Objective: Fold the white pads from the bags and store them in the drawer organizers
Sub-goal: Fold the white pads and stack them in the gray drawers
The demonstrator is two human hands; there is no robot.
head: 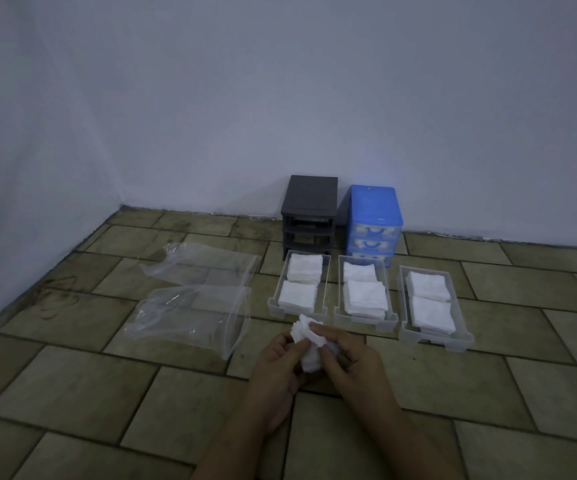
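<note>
both hands grasp crumpled white pad, fingers pinching it; should flatten first, align corners, then fold square

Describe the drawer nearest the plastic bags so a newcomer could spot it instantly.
Find the dark grey drawer frame against the wall. Three clear drawers lie on the tiled floor before it; the leftmost drawer sits directly in front. It alone lies next to the plastic bags, and holds two stacks of white pads.

Over the tiled floor, the left hand and right hand pinch a crumpled white pad just before three clear drawers holding folded pads, two empty bags lying leftward.
</note>
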